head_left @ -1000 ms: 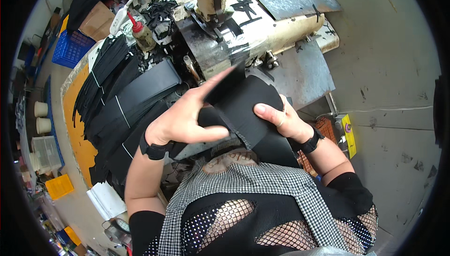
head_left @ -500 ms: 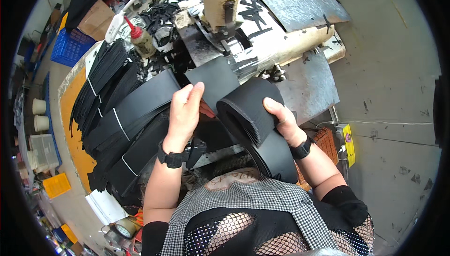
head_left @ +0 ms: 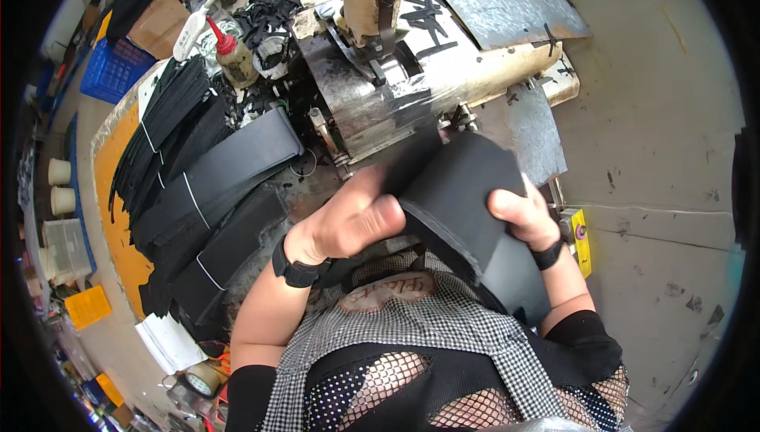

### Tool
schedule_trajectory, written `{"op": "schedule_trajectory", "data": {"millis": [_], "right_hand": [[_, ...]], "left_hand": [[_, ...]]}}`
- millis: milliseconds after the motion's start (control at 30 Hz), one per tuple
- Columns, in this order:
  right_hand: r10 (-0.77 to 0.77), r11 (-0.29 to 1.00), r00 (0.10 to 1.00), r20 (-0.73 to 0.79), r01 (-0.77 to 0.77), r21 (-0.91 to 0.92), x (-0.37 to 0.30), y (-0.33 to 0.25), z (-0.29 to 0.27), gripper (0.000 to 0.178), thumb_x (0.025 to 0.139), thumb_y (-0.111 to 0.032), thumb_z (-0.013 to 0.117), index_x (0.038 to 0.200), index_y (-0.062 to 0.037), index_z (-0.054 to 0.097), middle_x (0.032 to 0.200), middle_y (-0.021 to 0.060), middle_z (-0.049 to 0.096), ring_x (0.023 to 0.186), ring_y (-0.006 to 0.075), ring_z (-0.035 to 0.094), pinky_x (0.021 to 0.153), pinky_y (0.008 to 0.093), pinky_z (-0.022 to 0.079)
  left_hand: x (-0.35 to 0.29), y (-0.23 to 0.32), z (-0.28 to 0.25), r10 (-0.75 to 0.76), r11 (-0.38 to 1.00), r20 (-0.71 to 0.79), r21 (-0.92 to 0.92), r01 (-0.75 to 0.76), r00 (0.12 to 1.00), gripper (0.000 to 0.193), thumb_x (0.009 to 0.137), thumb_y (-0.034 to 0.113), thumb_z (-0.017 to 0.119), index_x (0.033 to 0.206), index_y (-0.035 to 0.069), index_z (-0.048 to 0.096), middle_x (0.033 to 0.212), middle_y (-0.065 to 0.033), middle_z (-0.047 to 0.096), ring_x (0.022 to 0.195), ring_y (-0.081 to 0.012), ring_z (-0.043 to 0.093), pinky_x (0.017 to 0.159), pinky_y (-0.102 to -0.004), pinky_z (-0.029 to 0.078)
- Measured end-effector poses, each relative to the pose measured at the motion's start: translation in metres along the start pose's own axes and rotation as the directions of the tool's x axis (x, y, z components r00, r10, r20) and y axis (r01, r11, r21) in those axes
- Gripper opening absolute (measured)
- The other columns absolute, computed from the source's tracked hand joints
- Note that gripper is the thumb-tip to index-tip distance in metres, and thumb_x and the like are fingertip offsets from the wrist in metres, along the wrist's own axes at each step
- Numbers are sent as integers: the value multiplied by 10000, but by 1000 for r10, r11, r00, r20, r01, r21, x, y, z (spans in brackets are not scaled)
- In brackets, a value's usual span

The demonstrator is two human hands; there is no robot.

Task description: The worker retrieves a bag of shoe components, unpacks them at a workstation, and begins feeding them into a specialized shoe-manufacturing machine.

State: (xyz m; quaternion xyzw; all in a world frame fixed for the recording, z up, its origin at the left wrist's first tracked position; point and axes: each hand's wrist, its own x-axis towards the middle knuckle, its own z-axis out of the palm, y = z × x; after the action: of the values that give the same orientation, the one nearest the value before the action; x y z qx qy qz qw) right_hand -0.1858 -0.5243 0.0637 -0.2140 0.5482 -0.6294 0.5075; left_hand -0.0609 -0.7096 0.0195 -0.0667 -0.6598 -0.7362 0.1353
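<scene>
the worktop (head_left: 127,250) spreads widest in my view, orange along its left side, carrying the cream machine (head_left: 372,5). the checked apron (head_left: 459,317) crosses the lower part, and tied black bundles (head_left: 237,151) lie left of the machine. the stack of black sheets (head_left: 463,187) is up in front of the machine, bowed into a curve. i judge it bendy and springy, with some heft as a pile, its smooth faces liable to slide; opposite edges, thumbs on top, look the surest hold. the right hand (head_left: 526,214) grips the right edge that way. the left hand (head_left: 348,222) is at the left edge, but blur hides its fingers, so i cannot tell whether it grasps anything. the red-capped bottle (head_left: 236,60) stands beyond the bundles. for writing, i see lettering on the apron's pale patch (head_left: 388,291); i can make out no brand.
</scene>
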Motion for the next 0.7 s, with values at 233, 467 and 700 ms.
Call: {"op": "schedule_trajectory", "data": {"millis": [233,467,700], "right_hand": [[168,955,981,-101,-137,263,30,40,1,531,796,-298,662,1208,-21,476,1070,72,577,940,135,565,826,258,464],[36,992,940,-339,6,123,33,22,-19,452,781,-289,660,1101,9,545,968,65,618,836,135,596,748,255,483],[-53,996,987,-150,43,-74,-4,-4,-19,590,713,-269,725,1172,28,504,1056,81,596,933,153,569,834,286,454]], "left_hand": [[-22,-45,-16,-457,889,-644,-305,342,614,365,921,344,501,923,-9,595,813,17,538,735,-60,454,671,-212,383],[6,-43,-25,-514,834,-326,-405,374,794,314,927,271,507,1003,-25,578,920,-105,629,864,-173,604,799,-285,474],[16,18,-7,205,837,92,500,-223,974,682,717,442,696,1212,14,503,1264,-186,470,1239,-359,386,1027,-449,301]]}}
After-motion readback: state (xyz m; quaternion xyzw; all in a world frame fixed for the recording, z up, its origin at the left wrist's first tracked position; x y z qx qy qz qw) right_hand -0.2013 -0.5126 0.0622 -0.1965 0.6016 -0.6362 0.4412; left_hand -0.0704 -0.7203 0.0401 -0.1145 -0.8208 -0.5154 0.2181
